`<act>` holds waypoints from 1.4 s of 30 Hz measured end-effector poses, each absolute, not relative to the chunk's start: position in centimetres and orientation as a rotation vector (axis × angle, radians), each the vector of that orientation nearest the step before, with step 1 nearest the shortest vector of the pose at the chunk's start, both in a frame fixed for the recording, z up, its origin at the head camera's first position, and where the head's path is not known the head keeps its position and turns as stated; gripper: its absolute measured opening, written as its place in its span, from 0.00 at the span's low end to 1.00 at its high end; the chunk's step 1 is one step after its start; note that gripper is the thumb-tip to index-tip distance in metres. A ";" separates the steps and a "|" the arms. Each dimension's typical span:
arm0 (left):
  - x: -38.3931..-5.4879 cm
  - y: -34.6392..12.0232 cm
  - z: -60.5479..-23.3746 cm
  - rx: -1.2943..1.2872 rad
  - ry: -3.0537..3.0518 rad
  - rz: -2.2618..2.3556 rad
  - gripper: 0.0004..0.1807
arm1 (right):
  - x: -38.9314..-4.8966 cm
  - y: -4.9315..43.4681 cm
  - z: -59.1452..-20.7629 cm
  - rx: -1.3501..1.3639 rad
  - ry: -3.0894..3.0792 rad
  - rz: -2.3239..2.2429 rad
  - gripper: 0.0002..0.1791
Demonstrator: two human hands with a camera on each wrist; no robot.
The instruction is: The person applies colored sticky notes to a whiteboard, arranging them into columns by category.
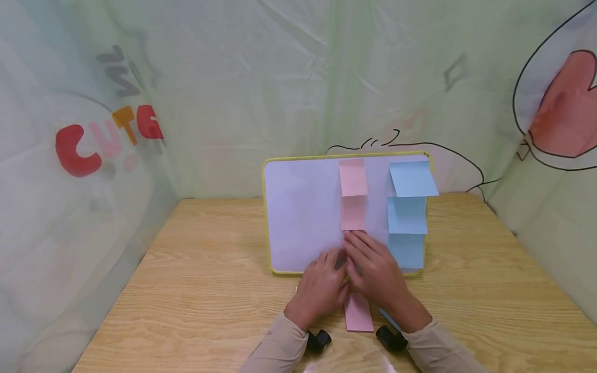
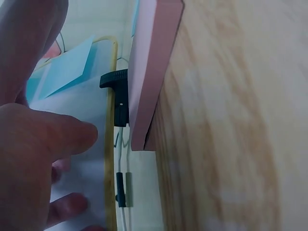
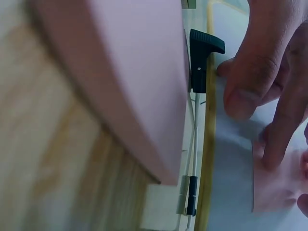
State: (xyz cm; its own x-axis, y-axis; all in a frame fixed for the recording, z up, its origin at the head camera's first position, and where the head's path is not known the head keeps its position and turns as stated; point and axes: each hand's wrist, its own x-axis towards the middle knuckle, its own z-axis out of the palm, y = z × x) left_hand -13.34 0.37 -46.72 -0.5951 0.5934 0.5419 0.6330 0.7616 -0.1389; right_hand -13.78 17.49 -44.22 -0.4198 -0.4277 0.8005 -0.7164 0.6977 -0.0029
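Note:
A whiteboard point(image 1: 303, 212) with a yellow rim stands upright on the table. My right hand point(image 1: 378, 269) is at its lower middle; in the right wrist view its fingertips press a pink sticky note point(image 3: 269, 192) flat against the board. My left hand point(image 1: 322, 282) is close beside it at the bottom edge, with loosely bent fingers near the board; whether it touches the note is hidden. Above the hands, two pink sticky notes point(image 1: 353, 177) hang in a column. Several blue sticky notes point(image 1: 412, 178) form another column at the right.
A pink sticky-note pad point(image 1: 359, 316) lies on the wooden table point(image 1: 205, 290) between the forearms. Part of a blue item point(image 1: 388, 318) shows beside the right wrist. A black clip point(image 2: 118, 96) sits on the board's lower rim. Printed curtains point(image 1: 233, 93) surround the table.

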 end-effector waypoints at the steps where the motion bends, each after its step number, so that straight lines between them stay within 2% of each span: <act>1: -13.3 0.4 -46.7 -0.909 -2.373 -0.084 0.24 | -13.8 17.4 -44.2 0.876 -2.085 0.435 0.21; 7: -13.2 0.3 -46.6 -0.906 -2.373 -0.063 0.21 | -14.0 17.6 -44.1 0.842 -2.128 0.385 0.22; 15: -12.9 0.4 -46.5 -0.840 -2.397 0.034 0.31 | -13.8 18.6 -43.9 0.732 -2.130 0.300 0.23; 26: -12.6 0.7 -46.8 -0.823 -2.471 0.023 0.31 | -13.1 17.9 -44.1 0.519 -2.062 0.275 0.21; 34: -12.1 0.5 -47.2 -0.807 -2.490 0.010 0.15 | -13.2 16.0 -44.8 0.767 -2.146 0.322 0.26; 42: -12.3 0.5 -47.2 -0.808 -2.481 0.034 0.13 | -13.5 16.1 -44.4 0.783 -2.139 0.313 0.24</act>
State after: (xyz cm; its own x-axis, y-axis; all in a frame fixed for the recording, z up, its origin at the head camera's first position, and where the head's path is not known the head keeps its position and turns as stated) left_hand -12.33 0.53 -47.24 -0.6830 0.5549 0.4750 0.5417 0.8210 -0.1802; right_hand -13.55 16.13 -44.44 -0.4722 -0.4260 0.7717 -0.6293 0.7760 0.0434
